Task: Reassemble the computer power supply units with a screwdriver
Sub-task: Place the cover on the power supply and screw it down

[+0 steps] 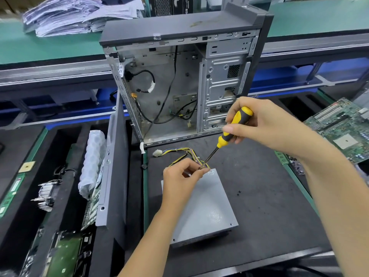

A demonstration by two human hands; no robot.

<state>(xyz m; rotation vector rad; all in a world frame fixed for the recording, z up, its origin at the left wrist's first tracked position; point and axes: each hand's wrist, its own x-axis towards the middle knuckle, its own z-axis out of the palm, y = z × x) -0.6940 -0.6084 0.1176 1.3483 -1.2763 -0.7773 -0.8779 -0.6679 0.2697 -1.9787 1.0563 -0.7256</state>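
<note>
A grey power supply unit (207,210) lies flat on the black mat, its bundle of yellow and black wires (179,153) trailing toward the case. My right hand (265,122) grips a yellow and black screwdriver (229,132), whose tip points down at the unit's far corner. My left hand (179,176) rests on that corner, its fingers pinched around the tip; a screw there is too small to make out. Two small dark screws (238,192) lie on the mat to the right of the unit.
An open, empty computer case (179,86) stands behind the mat, its grey side panel (113,176) leaning upright at the left. A motherboard (343,128) lies at the right. Left trays hold memory sticks, connectors, bubble wrap (91,164) and boards. Paper stacks (65,15) lie far left.
</note>
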